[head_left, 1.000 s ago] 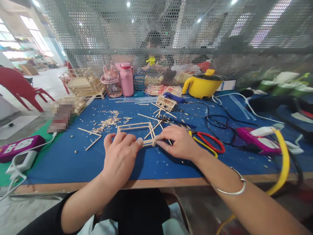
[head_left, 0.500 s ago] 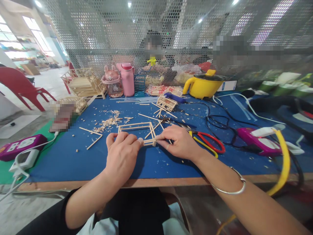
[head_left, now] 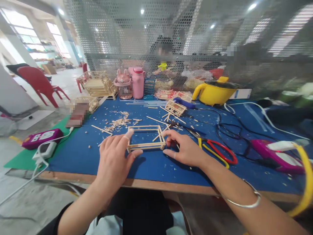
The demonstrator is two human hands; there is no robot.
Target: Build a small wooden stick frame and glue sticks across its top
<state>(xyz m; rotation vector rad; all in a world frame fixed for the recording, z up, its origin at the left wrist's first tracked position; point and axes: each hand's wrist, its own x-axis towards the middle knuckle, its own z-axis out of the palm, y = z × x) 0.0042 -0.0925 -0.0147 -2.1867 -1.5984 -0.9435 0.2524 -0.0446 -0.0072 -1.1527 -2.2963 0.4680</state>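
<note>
Frame [head_left: 146,145] hides partly behind left hand [head_left: 113,155]; contact with right hand [head_left: 183,147] unclear.

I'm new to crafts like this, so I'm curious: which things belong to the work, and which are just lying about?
Likely in the job:
wooden stick frame between left hand and right hand
loose wooden sticks
blue glue gun
red-and-yellow cutters

Apparently lying about:
pink bottle
yellow electric pot
phone

Pale rect. stick frame [head_left: 146,145], open sides, w/ 2 front rails, crosswise on blue tbl [head_left: 80,158]
</note>
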